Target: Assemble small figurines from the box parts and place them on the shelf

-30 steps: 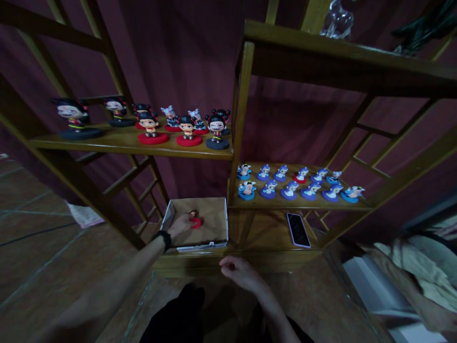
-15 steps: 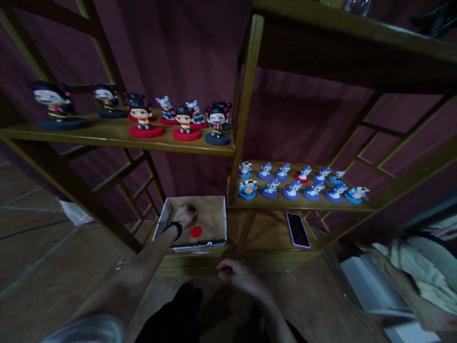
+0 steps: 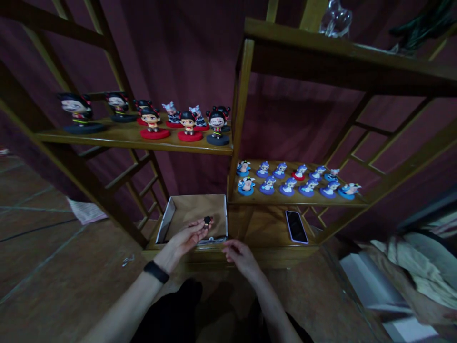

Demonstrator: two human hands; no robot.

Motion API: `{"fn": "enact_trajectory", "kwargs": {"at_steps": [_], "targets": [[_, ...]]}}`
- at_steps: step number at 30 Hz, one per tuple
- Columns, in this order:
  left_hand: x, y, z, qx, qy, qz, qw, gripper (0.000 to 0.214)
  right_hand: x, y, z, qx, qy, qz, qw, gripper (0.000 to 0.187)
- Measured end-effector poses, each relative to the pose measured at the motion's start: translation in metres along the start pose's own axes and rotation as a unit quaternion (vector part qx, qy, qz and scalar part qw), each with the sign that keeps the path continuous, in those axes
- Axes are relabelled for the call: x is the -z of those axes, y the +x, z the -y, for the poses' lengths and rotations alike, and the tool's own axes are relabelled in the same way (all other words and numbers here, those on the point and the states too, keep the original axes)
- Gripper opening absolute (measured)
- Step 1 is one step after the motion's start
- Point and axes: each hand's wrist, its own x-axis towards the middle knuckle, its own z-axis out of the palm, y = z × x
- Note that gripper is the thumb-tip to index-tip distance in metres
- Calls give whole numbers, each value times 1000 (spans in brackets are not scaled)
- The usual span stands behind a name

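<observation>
My left hand (image 3: pixel 188 237), with a dark band on its wrist, pinches a small black-haired figurine (image 3: pixel 207 222) between thumb and fingers. It is above the front part of a shallow cardboard box (image 3: pixel 170 220) with white edges. My right hand (image 3: pixel 241 258) hovers just right of the box's front corner, fingers loosely bent and apart, with nothing visible in it. On the upper left shelf stand several black-haired figurines on round bases, such as one on a red base (image 3: pixel 152 120) and one on a dark base (image 3: pixel 217 126).
Two rows of small figurines (image 3: pixel 287 186), mostly on purple and blue bases, stand on the right shelf (image 3: pixel 303 201). Below them lies a phone (image 3: pixel 296 226). A clear glass ornament (image 3: pixel 336 20) sits on the top shelf. White boxes (image 3: pixel 371 281) and cloth are on the right.
My left hand has lifted out of the box and moved right, now showing the figurine. My right hand has risen slightly. The red disc in the box is no longer visible.
</observation>
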Motion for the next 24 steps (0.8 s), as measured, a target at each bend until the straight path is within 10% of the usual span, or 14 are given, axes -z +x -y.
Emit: {"fn": "enact_trajectory", "kwargs": {"at_steps": [7,14,20,24], "targets": [[-32,-33,31,-117,181,-24,976,31,-11,-6,18,2,146,-30,989,49],[-51,-45,57,-261,477,-43,838,19,-17,-7,20,-26,166,-48,985,48],[-32,-31,41,-186,376,33,907,31,-11,-4,11,-30,146,-89,985,42],[5,12,8,-173,356,-171,902,17,-10,-6,14,-36,192,-64,979,43]]}}
